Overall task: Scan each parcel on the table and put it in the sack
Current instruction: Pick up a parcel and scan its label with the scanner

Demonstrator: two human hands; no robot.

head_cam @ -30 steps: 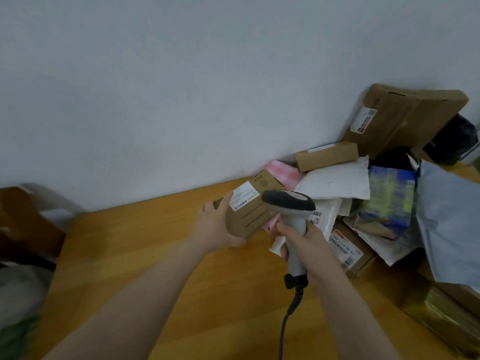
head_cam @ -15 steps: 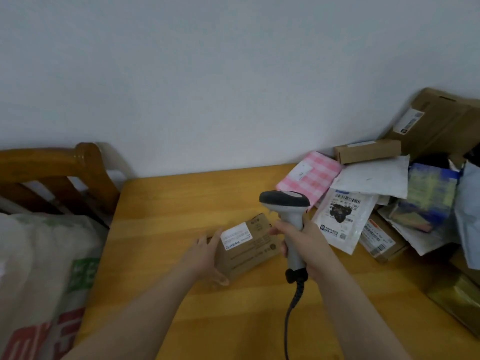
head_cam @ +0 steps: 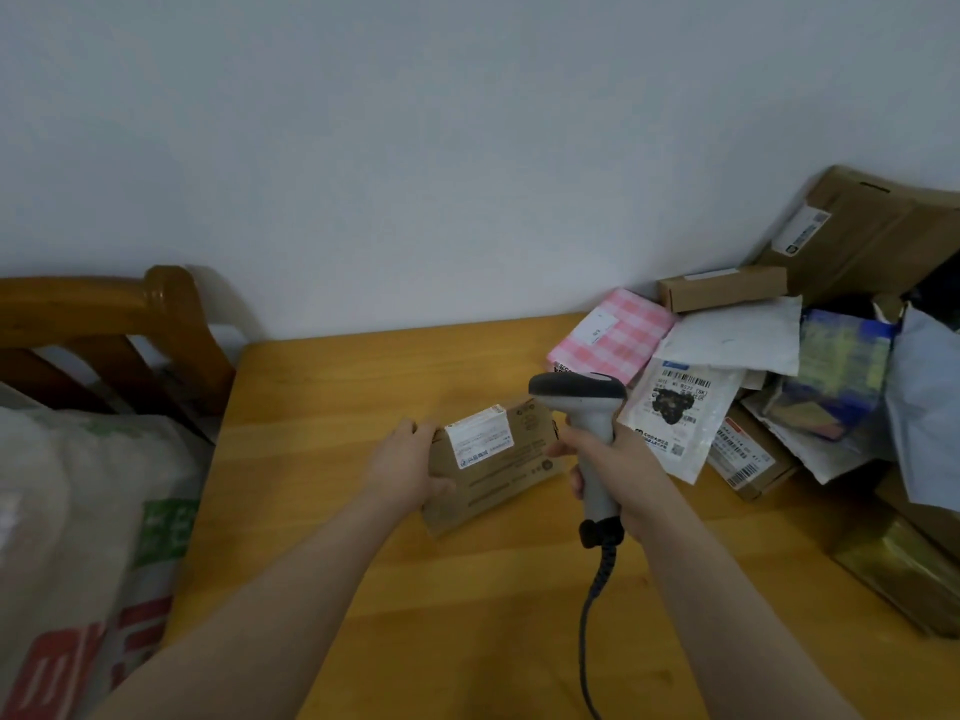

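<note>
My left hand grips the left end of a small brown cardboard parcel with a white label on top, held just over the wooden table. A grey handheld scanner with a dark head and a coiled cable is held by its handle in my right hand, right beside the parcel's right end. The woven white sack with green and red print lies at the left, off the table's edge.
A pile of parcels fills the table's right side: a pink checked bag, white mailers, a long brown box, a big carton against the wall. A wooden chair back stands behind the sack.
The view swung left, bringing the sack and chair into sight. My left hand carried the brown parcel away from the pile toward the table's middle; the scanner stayed beside it.
</note>
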